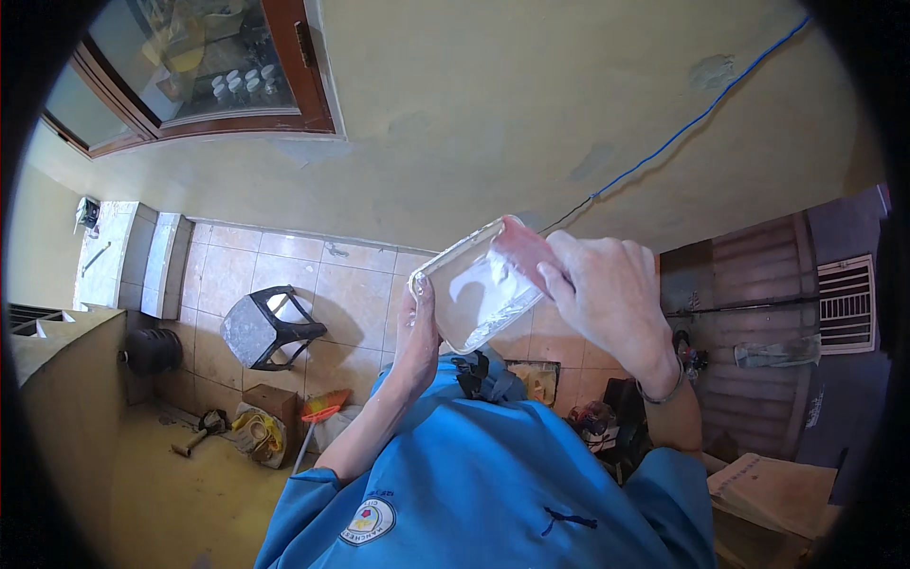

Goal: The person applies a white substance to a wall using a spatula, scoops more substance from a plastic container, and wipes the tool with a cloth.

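In front of my chest a see-through rectangular plastic container (455,302) is held tilted. White paste (498,294) is smeared over its inside and gathers towards the side near my right hand. My left hand (420,313) grips the container's left side, thumb along the rim. My right hand (607,289) is closed on a flat pinkish-red piece (524,251) that reaches into the container beside the paste. What kind of tool this piece is, I cannot tell. A whitish film covers the right hand's fingers.
Ahead stands a yellowish wall (474,114) with rough patches (713,71) and a blue cable (682,131). A wood-framed window (218,71) is at upper left. On the tiled floor (355,284) are a dark stool (275,327), an orange broom (325,406) and a cardboard box (272,403).
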The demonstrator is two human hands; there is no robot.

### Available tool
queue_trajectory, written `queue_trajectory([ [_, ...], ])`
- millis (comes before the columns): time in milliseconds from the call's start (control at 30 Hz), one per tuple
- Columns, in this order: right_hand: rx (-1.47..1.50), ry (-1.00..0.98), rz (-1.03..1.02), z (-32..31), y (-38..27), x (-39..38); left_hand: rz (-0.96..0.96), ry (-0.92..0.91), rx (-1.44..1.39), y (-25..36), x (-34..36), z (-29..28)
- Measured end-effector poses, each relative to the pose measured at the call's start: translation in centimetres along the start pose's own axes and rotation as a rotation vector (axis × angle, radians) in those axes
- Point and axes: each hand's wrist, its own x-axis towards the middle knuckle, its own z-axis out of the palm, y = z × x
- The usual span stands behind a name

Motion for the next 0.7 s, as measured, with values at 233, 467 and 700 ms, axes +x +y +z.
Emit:
queue_trajectory([
  [233,0.055,0.013,-0.014,-0.2,-0.5,-0.2,-0.044,0.029,0.01,-0.5,-0.3,-0.5],
  [467,0.066,0.005,-0.02,0.4,-0.8,-0.7,-0.025,0.031,0.005,-0.8,-0.7,-0.6],
  [700,0.066,-0.008,-0.036,0.5,-1.5,-0.4,-0.074,-0.012,0.029,-0.4,-1.4,-0.6],
])
